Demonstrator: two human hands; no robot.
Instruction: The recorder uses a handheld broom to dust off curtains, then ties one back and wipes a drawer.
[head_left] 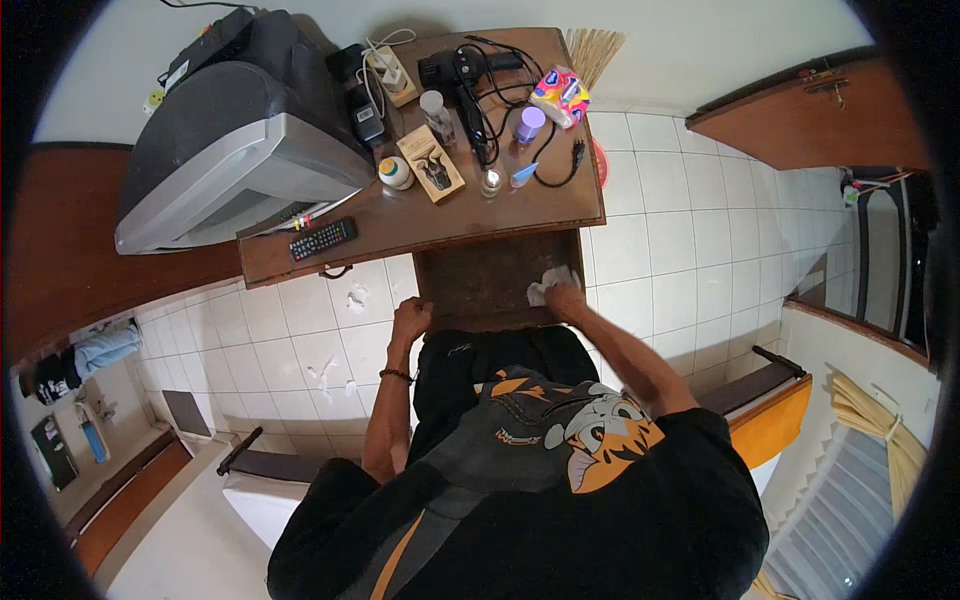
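Observation:
An open wooden drawer (pixel 480 275) juts from the desk in front of me. My left hand (pixel 412 317) is closed at the drawer's front left corner, its fingers curled against the edge. Inside the right part of the drawer, a crumpled white tissue (pixel 548 284) is bunched under my right hand (pixel 568 303), whose fingers are closed on it. The drawer's bottom looks dark and worn. A dark bead bracelet circles my left wrist.
On the wooden desk (pixel 540 205) stand a bulky television (pixel 250 160), a remote control (pixel 323 239), a hair dryer (pixel 465 70), a cardboard box (pixel 431 165), a tissue pack (pixel 561 97) and several small bottles. Crumpled white scraps (pixel 357 297) lie on the tiled floor at left.

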